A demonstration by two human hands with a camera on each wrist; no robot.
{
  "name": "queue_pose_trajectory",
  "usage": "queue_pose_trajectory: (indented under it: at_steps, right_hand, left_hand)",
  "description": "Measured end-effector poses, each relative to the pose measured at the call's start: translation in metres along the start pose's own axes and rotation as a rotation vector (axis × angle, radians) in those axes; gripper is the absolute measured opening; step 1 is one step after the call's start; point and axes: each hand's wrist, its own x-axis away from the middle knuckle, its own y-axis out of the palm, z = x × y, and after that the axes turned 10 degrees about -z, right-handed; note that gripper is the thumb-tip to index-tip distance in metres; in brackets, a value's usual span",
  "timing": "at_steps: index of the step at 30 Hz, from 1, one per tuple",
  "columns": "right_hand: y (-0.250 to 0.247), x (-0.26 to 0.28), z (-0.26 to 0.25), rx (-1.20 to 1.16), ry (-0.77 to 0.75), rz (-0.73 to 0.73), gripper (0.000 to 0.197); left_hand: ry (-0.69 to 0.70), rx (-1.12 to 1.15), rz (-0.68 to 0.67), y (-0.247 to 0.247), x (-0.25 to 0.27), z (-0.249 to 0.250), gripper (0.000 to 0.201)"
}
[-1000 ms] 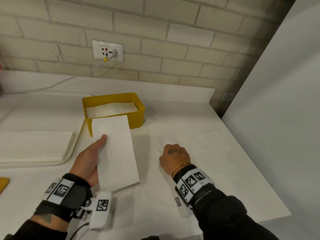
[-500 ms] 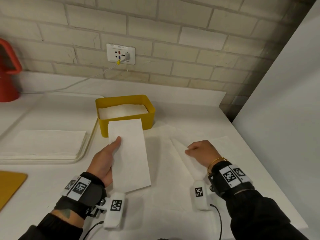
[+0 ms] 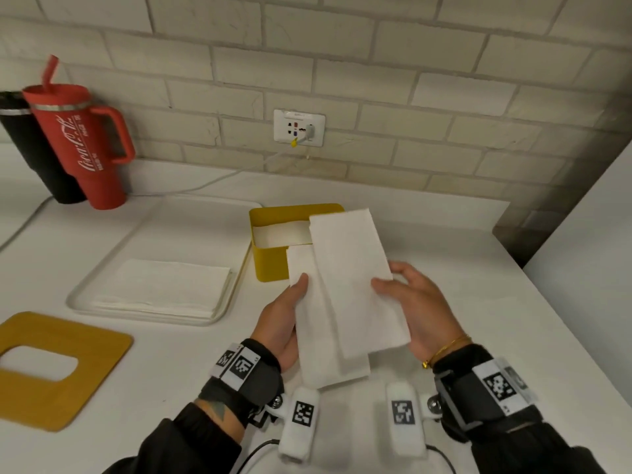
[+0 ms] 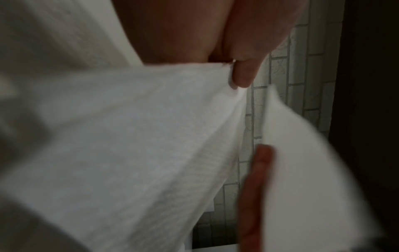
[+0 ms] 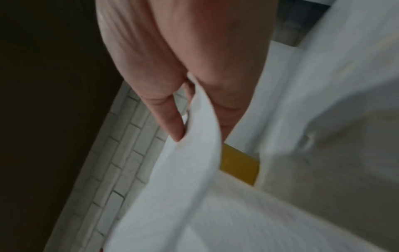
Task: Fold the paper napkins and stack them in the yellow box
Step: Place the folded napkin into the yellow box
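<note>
Box mouth: open yellow plastic box (image 3: 270, 265), half screened by two held white folded napkins (image 3: 345, 289).
Left flank: white tray (image 3: 102, 268) crowds alongside.

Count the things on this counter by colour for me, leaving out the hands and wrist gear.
Yellow: 2, box and lid
Red: 1, tumbler
Black: 1, tumbler
White: 4, two held napkins, napkin stack, tray
Total: 8

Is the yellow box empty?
No. The yellow box already holds white folded napkins, visible inside below its rim.
</note>
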Motion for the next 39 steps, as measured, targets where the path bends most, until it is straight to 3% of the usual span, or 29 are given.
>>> queue_pose_trajectory:
  at_steps: [5,10,13,19,28,32,35,39]
  right_hand:
    - [0.012,0.0,0.027,0.02,0.123,-0.019,0.019]
    - [0.016,-0.012,0.027,0.163,0.054,0.088,0.019]
    - [0.014,-0.013,0.024,0.246,0.005,0.058,0.01]
    - [0.023,-0.009,0.019,0.064,0.029,-0.096,0.015]
    - [0.046,-0.022,0.04,0.107,0.039,-0.028,0.021]
    - [0.048,-0.025,0.046,0.069,0.05,-0.015,0.028]
    - [0.04,-0.022,0.053,0.037,0.083,-0.033,0.017]
    - [0.013,-0.002,0.065,0.146,0.193,-0.162,0.035]
  left_hand:
    - [-0.006,-0.032,-0.009,-0.001,0.001,0.001,0.045]
    - [-0.005,-0.107,-0.041,0.0,0.004,-0.002,0.038]
    - [0.003,-0.111,-0.039,0.0,0.007,0.001,0.037]
    - [0.011,-0.079,-0.042,-0.004,0.009,0.009,0.054]
    - [0.023,-0.051,-0.077,-0.008,0.005,0.008,0.064]
    - [0.011,-0.075,-0.07,-0.01,0.0,0.0,0.049]
    - [0.002,-0.12,-0.03,-0.013,-0.007,-0.009,0.043]
    - [0.041,-0.119,0.082,-0.012,-0.015,-0.015,0.041]
